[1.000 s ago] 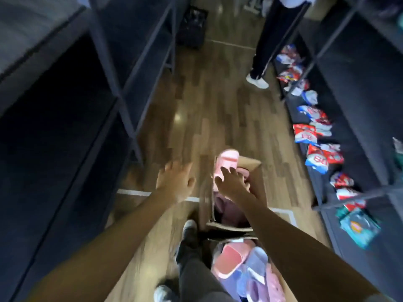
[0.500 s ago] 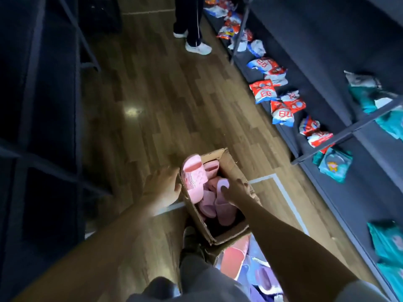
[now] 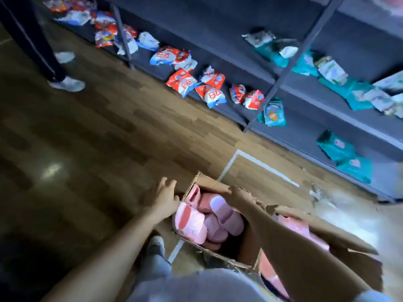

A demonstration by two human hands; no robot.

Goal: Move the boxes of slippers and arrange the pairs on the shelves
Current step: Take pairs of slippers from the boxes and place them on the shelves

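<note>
A dark shelving unit (image 3: 218,25) runs along the far side of the cardboard box (image 3: 249,247), its boards slanting away past the box's right. The wooden floor (image 3: 98,131) spreads out to the left of the box and beyond it; whether the box rests on it or is lifted clear cannot be told. A second box (image 3: 353,249), larger and torn along its edges, sits touching the cardboard box on the right, with something pink inside, partly hidden by the right forearm. Another person's legs (image 3: 32,40), in dark trousers and white shoes, stand well apart from the box, far off to its left. Red-and-white packets (image 3: 183,80) lie in a loose row on the lowest shelf board beyond the box, and teal packets (image 3: 335,147) lie on the same board further to the box's right, with more on the board above. A white tape line (image 3: 261,164) marks the floor just beyond the box. Pink slippers (image 3: 189,225) are heaped loose inside the box, one propped against its left wall and rising above the rim. The left hand (image 3: 164,198) lies flat against the outside of the box's left wall, fingers straight and spread, nothing within them. The right hand (image 3: 239,196) sits on the box's far right rim, fingers curled over the torn edge and gripping it, though blur softens the detail
</note>
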